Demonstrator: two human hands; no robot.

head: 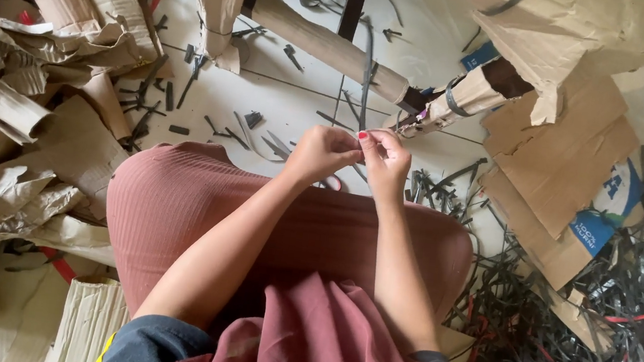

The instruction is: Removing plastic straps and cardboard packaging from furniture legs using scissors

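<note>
My left hand (319, 153) and my right hand (386, 161) meet fingertip to fingertip above my knees, which are covered by a ribbed dusty-pink skirt (199, 199). Both hands pinch a small thing between the fingers, too small to identify. A reddish loop (332, 182) shows just under my left hand. Right beyond the hands lies a long bar wrapped in brown paper (321, 43), with black straps around its right end (452, 99).
Crumpled brown paper and corrugated cardboard (28, 131) pile up on the left. Flat cardboard sheets (559, 159) lie at the right, beside a tangle of cut black plastic straps (564, 330). Short strap scraps (186, 93) litter the white tiled floor.
</note>
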